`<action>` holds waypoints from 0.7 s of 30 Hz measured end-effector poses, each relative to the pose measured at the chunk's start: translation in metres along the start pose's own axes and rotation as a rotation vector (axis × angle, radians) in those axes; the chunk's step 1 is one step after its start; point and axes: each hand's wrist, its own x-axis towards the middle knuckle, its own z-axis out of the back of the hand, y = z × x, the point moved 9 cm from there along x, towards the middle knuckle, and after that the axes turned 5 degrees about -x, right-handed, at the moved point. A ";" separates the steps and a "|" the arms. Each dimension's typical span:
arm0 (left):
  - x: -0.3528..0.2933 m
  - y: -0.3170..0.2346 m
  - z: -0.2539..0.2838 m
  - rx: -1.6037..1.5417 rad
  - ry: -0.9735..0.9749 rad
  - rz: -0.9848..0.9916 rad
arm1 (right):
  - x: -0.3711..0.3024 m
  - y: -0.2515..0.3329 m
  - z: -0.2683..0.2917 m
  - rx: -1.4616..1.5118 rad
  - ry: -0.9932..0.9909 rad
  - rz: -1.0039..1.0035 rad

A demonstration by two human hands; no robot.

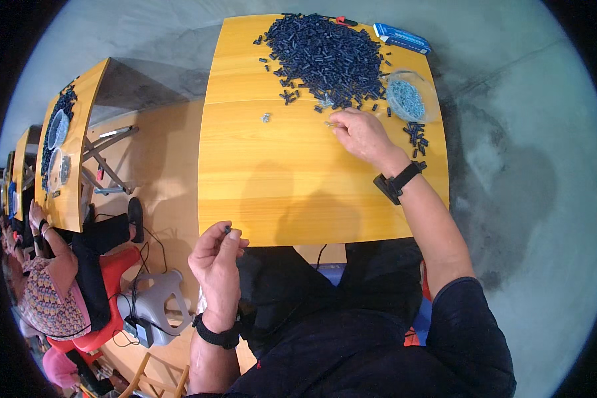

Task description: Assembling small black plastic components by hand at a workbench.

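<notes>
My left hand (215, 260) is closed at the table's near left edge, pinching a small black cylindrical piece (228, 230) between thumb and fingertips. Over the tabletop, my right hand (363, 134) reaches to just below a big heap of short black cylindrical pieces (328, 56). Its thumb and forefinger close on a tiny silvery piece (329, 124), too small to make out well. A few more small silvery pieces (265, 117) lie on the wood to the left. Right of the heap stands a clear round tub (428, 99) holding many small pale-blue bits.
A blue-and-white box (402, 38) and a red-and-black tool (343, 20) lie at the far edge of the yellow wooden table (245, 172). Loose black pieces (416, 138) lie below the tub. At left, another person (53, 285) sits at a similar table, near a grey stool (156, 302).
</notes>
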 end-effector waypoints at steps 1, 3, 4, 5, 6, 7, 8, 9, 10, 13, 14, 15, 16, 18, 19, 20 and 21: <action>0.000 0.000 0.000 0.004 0.008 -0.006 | 0.001 0.001 -0.001 -0.016 -0.002 0.021; 0.000 -0.001 0.000 0.006 0.016 -0.012 | 0.003 0.002 -0.003 -0.032 -0.002 0.043; 0.000 -0.001 0.000 0.021 0.019 -0.009 | 0.005 0.002 -0.004 -0.033 -0.002 0.047; -0.001 -0.002 -0.001 0.036 0.022 -0.006 | 0.006 0.002 -0.006 -0.034 -0.002 0.050; 0.000 -0.001 -0.001 0.035 0.022 -0.006 | 0.006 0.001 -0.007 -0.034 -0.002 0.050; 0.000 0.000 -0.001 0.021 0.019 -0.005 | 0.007 0.000 -0.007 -0.033 -0.005 0.040; 0.000 0.001 0.000 0.006 0.016 -0.004 | 0.007 -0.002 -0.008 -0.032 -0.009 0.032; 0.001 0.002 0.000 0.004 0.015 -0.005 | 0.007 -0.003 -0.009 -0.033 -0.009 0.033; 0.001 0.003 0.000 0.001 0.015 -0.002 | 0.007 -0.005 -0.011 -0.084 0.008 0.018; -0.001 0.001 0.001 0.002 0.005 0.001 | 0.004 -0.005 -0.011 -0.124 -0.024 0.022; -0.001 0.001 0.001 0.005 0.000 0.006 | 0.003 0.000 -0.006 -0.116 -0.071 0.037; -0.001 0.001 0.001 0.004 -0.005 0.004 | -0.001 0.003 -0.005 -0.114 -0.071 0.042; -0.001 0.000 0.001 0.008 0.003 0.000 | -0.007 -0.011 -0.007 0.199 -0.036 -0.152; 0.000 0.001 -0.002 0.007 0.020 -0.003 | -0.022 -0.019 -0.011 0.504 -0.002 -0.350; -0.001 0.002 -0.003 0.002 0.025 0.000 | -0.028 -0.019 -0.013 0.743 -0.011 -0.408; -0.001 0.003 -0.003 -0.002 0.028 0.003 | -0.035 -0.016 -0.017 0.984 -0.018 -0.464; -0.002 0.002 -0.004 -0.002 0.029 0.002 | -0.039 -0.010 -0.016 0.985 -0.020 -0.463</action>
